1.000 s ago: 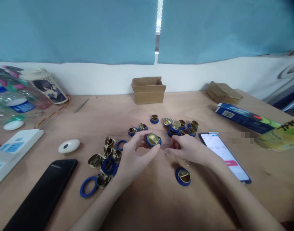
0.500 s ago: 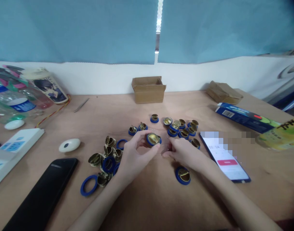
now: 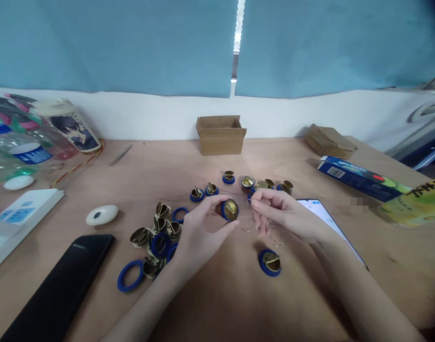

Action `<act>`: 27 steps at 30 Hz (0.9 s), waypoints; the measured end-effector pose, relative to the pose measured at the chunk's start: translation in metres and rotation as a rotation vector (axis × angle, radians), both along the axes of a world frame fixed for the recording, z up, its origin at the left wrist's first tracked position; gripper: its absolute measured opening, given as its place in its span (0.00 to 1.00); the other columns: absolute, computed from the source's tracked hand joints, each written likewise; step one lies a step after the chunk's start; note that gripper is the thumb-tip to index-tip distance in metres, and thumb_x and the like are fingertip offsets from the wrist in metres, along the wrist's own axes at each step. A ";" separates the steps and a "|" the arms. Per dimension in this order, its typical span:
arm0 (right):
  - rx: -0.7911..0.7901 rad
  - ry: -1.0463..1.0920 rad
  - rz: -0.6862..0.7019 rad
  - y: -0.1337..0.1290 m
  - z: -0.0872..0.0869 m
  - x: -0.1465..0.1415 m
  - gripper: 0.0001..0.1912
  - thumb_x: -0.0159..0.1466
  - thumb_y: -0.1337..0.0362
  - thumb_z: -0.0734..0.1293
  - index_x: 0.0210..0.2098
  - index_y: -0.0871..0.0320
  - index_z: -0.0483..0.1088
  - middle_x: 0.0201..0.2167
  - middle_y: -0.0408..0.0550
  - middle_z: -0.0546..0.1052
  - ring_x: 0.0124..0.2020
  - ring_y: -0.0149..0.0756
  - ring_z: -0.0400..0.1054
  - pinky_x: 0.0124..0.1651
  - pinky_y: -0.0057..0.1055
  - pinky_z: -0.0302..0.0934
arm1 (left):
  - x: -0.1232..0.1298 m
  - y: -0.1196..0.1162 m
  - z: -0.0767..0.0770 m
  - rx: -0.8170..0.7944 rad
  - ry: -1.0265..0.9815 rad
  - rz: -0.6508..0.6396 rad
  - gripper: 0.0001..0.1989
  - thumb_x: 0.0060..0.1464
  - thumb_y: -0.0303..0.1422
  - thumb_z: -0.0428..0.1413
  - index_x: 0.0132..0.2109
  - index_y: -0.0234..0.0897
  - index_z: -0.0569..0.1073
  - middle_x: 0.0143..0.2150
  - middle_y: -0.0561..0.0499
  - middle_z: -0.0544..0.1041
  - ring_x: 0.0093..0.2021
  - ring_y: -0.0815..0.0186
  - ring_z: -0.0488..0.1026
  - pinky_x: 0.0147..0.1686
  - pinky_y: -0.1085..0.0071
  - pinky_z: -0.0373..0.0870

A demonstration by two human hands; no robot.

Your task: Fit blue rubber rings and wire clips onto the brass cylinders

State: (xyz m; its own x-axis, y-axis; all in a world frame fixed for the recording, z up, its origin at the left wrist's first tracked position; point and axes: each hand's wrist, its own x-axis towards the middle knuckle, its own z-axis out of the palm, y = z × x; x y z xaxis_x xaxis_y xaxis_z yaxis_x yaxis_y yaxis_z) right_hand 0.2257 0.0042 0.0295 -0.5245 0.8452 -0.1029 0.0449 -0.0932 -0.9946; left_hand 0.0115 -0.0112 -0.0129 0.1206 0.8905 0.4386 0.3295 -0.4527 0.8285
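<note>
Above the middle of the table, my left hand (image 3: 205, 228) pinches a round brass-coloured metal piece with a blue ring (image 3: 230, 209) between thumb and fingers. Just to the right of it, my right hand (image 3: 274, 209) has its thumb and fingertips pressed together. A thin, shiny curved strand (image 3: 277, 240), thread or fine wire, shows below those fingers; I cannot tell its full path. Another blue-ringed metal piece (image 3: 270, 262) lies on the table below my right hand. Beside my left wrist are several loose metal pieces (image 3: 140, 236) and blue rings (image 3: 130, 275).
At the back stands an open cardboard box (image 3: 222, 141). Several blue-ringed pieces (image 3: 228, 177) lie beyond my hands. A lit phone (image 3: 331, 223) sits partly behind my right arm, a black phone (image 3: 60, 285) lies at the left, and a white mouse-shaped object (image 3: 102, 215) rests nearby.
My right hand has risen and turned, fingers pinched, now covering some pieces and part of the lit phone. The blue-ringed piece in my left hand has tilted, its domed face turning right.
</note>
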 end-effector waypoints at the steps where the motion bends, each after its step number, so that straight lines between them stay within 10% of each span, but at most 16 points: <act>1: -0.014 0.066 0.008 -0.001 -0.001 -0.003 0.12 0.69 0.55 0.65 0.34 0.57 0.66 0.25 0.41 0.76 0.22 0.26 0.72 0.28 0.23 0.66 | 0.000 0.000 0.000 0.023 0.019 0.005 0.23 0.48 0.26 0.66 0.51 0.40 0.73 0.47 0.48 0.81 0.43 0.61 0.80 0.49 0.63 0.76; 12: -0.175 0.277 0.033 -0.007 -0.026 -0.020 0.12 0.68 0.57 0.67 0.32 0.58 0.67 0.23 0.38 0.69 0.21 0.22 0.59 0.23 0.19 0.52 | -0.002 -0.008 0.002 0.302 0.191 -0.013 0.21 0.52 0.23 0.64 0.52 0.41 0.71 0.48 0.48 0.80 0.47 0.62 0.78 0.50 0.65 0.76; 27: -0.146 0.246 0.059 -0.006 -0.023 -0.019 0.12 0.68 0.57 0.68 0.34 0.58 0.66 0.24 0.38 0.70 0.22 0.23 0.58 0.25 0.22 0.49 | 0.002 -0.012 0.004 0.292 0.196 -0.018 0.26 0.51 0.19 0.61 0.55 0.40 0.67 0.50 0.47 0.76 0.50 0.62 0.76 0.53 0.66 0.74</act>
State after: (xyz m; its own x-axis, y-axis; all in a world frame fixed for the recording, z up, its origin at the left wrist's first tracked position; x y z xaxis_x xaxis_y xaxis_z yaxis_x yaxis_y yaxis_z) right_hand 0.2068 -0.0018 0.0062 -0.5967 0.7980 -0.0846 -0.1868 -0.2406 -0.9525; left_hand 0.0133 -0.0230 -0.0086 0.2421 0.7277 0.6417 0.4592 -0.6685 0.5849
